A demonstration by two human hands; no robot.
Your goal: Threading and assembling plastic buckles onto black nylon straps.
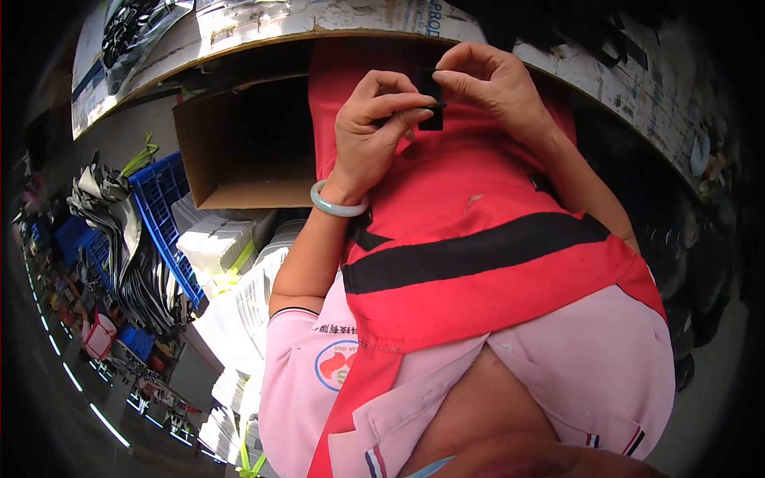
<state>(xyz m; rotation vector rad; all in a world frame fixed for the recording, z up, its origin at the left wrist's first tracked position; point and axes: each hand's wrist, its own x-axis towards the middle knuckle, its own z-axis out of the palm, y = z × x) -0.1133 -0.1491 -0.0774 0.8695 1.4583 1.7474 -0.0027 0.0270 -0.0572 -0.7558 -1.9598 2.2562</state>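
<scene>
My left hand (381, 119) is closed in a pinch on a small black strip (431, 121). A flat, dark end of the strip hangs below the fingertips against the red apron (446, 171). Just to the right, my right hand (496, 86) is also pinched, thumb against forefinger, at the strip's upper end. Exactly what the right fingertips grip is too small and dark to make out. A pale jade-like bangle (339, 202) circles my left wrist. Both hands are held over my lap, close to the table edge.
The worn table (263, 25) curves across the top, with a bag of black pieces (131, 36) at its left. Below it stands an open cardboard box (239, 159). Further left are a blue crate (167, 215), stacked grey strips (135, 263) and white bundles (219, 239).
</scene>
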